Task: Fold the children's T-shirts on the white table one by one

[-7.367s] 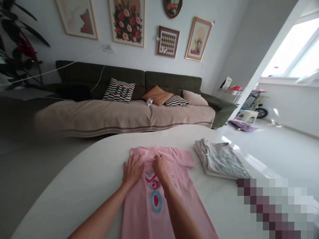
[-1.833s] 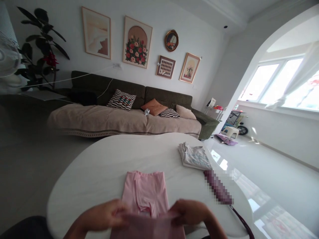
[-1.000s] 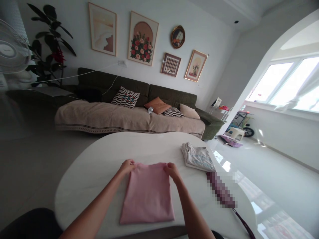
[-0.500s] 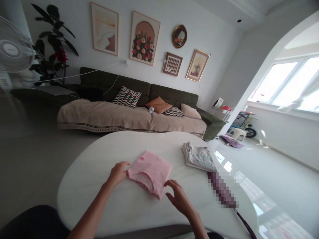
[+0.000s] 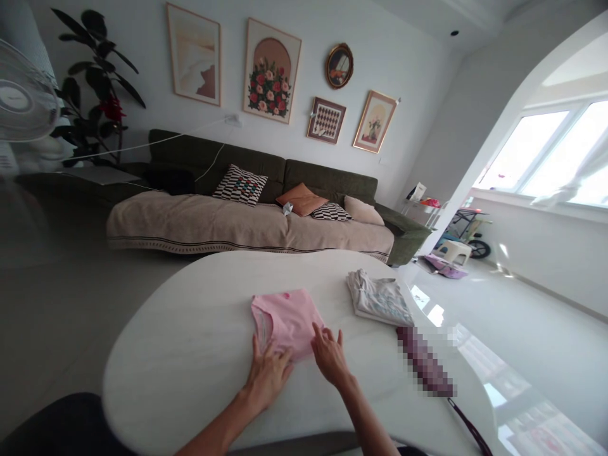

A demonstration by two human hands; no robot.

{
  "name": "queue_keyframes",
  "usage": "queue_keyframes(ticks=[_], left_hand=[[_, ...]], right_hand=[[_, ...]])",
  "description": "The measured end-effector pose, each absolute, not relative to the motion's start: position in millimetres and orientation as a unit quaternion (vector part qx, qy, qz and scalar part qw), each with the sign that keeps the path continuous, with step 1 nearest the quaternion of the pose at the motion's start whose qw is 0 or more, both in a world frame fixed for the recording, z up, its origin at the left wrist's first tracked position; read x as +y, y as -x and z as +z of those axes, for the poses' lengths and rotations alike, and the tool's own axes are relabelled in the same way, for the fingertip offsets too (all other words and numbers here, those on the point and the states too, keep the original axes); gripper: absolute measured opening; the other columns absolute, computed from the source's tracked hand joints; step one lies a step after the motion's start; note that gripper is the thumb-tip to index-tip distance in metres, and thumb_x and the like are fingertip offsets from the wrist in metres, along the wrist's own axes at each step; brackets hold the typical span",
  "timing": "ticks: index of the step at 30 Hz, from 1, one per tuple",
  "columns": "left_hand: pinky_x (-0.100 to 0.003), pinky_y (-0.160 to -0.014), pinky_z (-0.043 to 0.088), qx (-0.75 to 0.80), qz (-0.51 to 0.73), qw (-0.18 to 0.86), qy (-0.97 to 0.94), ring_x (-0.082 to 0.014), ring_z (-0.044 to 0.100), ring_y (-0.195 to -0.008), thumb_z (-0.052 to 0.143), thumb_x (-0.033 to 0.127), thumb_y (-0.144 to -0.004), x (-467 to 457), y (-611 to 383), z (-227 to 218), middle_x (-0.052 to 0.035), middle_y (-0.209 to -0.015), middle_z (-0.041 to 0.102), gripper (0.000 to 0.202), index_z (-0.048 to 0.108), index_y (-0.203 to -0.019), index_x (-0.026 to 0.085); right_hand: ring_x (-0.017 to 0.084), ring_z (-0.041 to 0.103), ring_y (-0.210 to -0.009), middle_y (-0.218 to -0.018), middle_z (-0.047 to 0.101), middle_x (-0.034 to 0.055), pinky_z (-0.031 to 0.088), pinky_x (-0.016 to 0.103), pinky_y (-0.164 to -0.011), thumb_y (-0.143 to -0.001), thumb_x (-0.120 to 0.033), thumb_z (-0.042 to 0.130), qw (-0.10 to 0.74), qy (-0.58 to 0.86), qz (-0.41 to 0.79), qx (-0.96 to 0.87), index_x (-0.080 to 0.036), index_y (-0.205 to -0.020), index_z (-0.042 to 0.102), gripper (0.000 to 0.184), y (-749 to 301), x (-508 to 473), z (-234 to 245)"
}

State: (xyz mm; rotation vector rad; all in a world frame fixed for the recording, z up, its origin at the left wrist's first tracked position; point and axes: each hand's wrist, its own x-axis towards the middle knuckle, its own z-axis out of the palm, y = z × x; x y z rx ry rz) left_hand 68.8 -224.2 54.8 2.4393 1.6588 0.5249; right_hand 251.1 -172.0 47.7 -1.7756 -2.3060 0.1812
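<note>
The folded shirt [image 5: 293, 315] lies on the desk [image 5: 180, 354] left of the grey pile [image 5: 380, 303]; the left hand [image 5: 268, 372], fingers spread, rests on its near edge, and the right hand [image 5: 329, 356], fingers loosely apart, is at the side facing the pile. It should be light, soft and limp, its layers apt to slide, so best held by opposite folded edges, fingers beneath.

Pink shirt [image 5: 294, 316], spread long approx. 7 s ago, is now a small folded packet. Vs. 0.5 s ago it's rotated clockwise, neckline [image 5: 264, 326] at left, not near side. L hand [image 5: 268, 375] is off its corner, now on near edge; R hand [image 5: 331, 358] now overlaps right edge.
</note>
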Motion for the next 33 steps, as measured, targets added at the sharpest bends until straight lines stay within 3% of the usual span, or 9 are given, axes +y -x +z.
queue_keyframes(ticks=[5,9,14,16,20,23,27,29,33], left_hand=[[-0.07,-0.093,-0.005,0.66,0.15,0.031,-0.736,-0.0312,0.035,-0.122,0.032,0.031,-0.088,-185,-17,41,-0.0054,-0.11,0.063,0.036,0.05,-0.12,0.028],[-0.07,-0.093,0.002,0.679,0.127,0.038,-0.722,-0.0337,0.029,-0.125,0.036,0.027,-0.085,-169,-15,35,-0.0055,-0.128,0.049,0.041,0.043,-0.126,0.03],[-0.068,-0.094,0.005,0.648,0.121,0.014,-0.752,-0.0309,0.013,-0.131,0.029,0.027,-0.086,-174,-35,40,-0.0065,-0.143,0.024,0.049,0.028,-0.135,0.024],[-0.065,-0.097,0.005,0.619,0.103,0.031,-0.778,-0.0285,0.009,-0.132,0.029,0.034,-0.086,-176,-43,37,-0.0042,-0.145,0.017,0.051,0.025,-0.136,0.025],[-0.067,-0.095,0.01,0.646,0.067,0.094,-0.754,-0.0294,0.01,-0.132,0.028,0.045,-0.084,-174,-48,22,-0.0039,-0.145,0.016,0.056,0.022,-0.136,0.026],[-0.055,-0.098,0.023,0.658,0.089,0.074,-0.744,-0.0275,0.019,-0.131,0.029,0.038,-0.085,-173,-40,14,-0.0083,-0.143,0.024,0.052,0.032,-0.134,0.021],[-0.031,-0.087,0.039,0.699,0.116,0.034,-0.705,-0.0221,0.05,-0.106,0.029,0.024,-0.085,-176,-26,11,-0.015,-0.118,0.053,0.043,0.046,-0.122,0.011],[-0.027,-0.081,0.042,0.712,0.122,0.055,-0.69,-0.0196,0.056,-0.096,0.031,0.021,-0.084,-178,-23,12,-0.0137,-0.109,0.058,0.042,0.046,-0.121,0.01],[-0.027,-0.085,0.041,0.728,0.155,0.141,-0.652,-0.0202,0.056,-0.102,0.039,0.02,-0.079,-174,-20,14,-0.0159,-0.115,0.057,0.044,0.043,-0.12,0.006]], right_hand=[[0.022,0.044,-0.109,-0.11,0.058,0.0101,0.015,0.051,-0.102,-0.084,-0.016,0.028,0.159,0.526,0.105,-0.829,-0.017,-0.133,0.031,0.049,-195,-245,36],[0.022,0.033,-0.122,-0.125,0.049,0.0057,0.019,0.05,-0.102,-0.084,-0.021,0.032,0.155,0.449,0.187,-0.86,-0.024,-0.135,0.024,0.052,-168,-255,42],[0.022,0.004,-0.133,-0.145,0.015,0.0044,0.011,0.051,-0.104,-0.088,-0.037,0.025,0.115,0.615,0.098,-0.774,-0.021,-0.138,0.02,0.052,-220,-200,51],[0.022,0.002,-0.133,-0.145,0.011,0.0053,0.011,0.053,-0.103,-0.088,-0.042,0.025,0.066,0.651,0.094,-0.75,-0.019,-0.139,0.013,0.057,-243,-182,46],[0.021,0.004,-0.133,-0.146,0.01,0.0035,0.012,0.056,-0.101,-0.087,-0.049,0.023,0.025,0.636,0.131,-0.76,-0.023,-0.139,0.009,0.059,-264,-171,37],[0.025,0.012,-0.132,-0.144,0.017,0.0078,0.018,0.055,-0.099,-0.083,-0.044,0.036,0.06,0.654,0.145,-0.74,-0.021,-0.138,0.017,0.062,-266,-172,37],[0.026,0.047,-0.111,-0.116,0.052,0.0188,0.038,0.036,-0.088,-0.074,-0.017,0.044,0.151,0.748,0.137,-0.632,-0.008,-0.115,0.048,0.042,-261,-176,37],[0.024,0.055,-0.099,-0.101,0.059,0.0177,0.04,0.03,-0.083,-0.073,-0.009,0.037,0.17,0.761,0.139,-0.61,-0.007,-0.102,0.054,0.033,-256,-179,34],[0.023,0.059,-0.086,-0.09,0.063,0.015,0.042,0.029,-0.071,-0.071,-0.009,0.036,0.192,0.769,0.158,-0.589,-0.009,-0.097,0.053,0.031,-252,-180,30]])
